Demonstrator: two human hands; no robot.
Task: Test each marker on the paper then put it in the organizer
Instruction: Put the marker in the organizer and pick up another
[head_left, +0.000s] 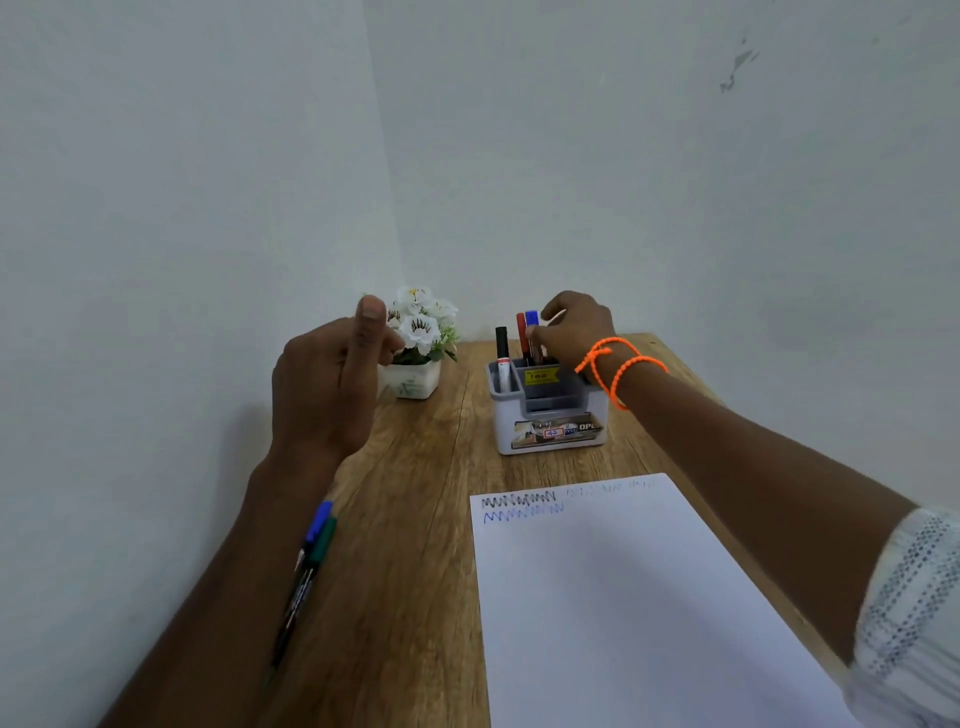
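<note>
Right hand (574, 327) reached out over the back of the organizer (548, 415), its fingers curled round the top of a blue marker (531, 325) that stood upright in a rear compartment; a red marker (520, 332) stood just beside it on the left, and a black-capped marker (502, 358) stood apart in the front-left slot; orange bracelets (618, 369) circled that wrist. Left hand (327, 379) hung raised above the tabletop (415, 519) near the left wall, fingers loosely curled, thumb up, holding nothing; a small pot of white flowers (421, 338) stood just behind it.

Two markers not yet in the organizer, one blue-capped (318, 522) and one green-capped (323, 543), lay side by side on the tabletop at the left edge, directly under the left forearm; their long axes ran toward the person, caps at the far end; whether they touched each other could not be told. The paper (623, 597) lay to the right of them, squiggles of black and blue ink along its top edge, with fainter marks beside those.

By my judgement the left hand was much the nearer to the loose pair; it would need to drop down and back toward the body to reach them, while the right hand would have to cross the whole paper.
</note>
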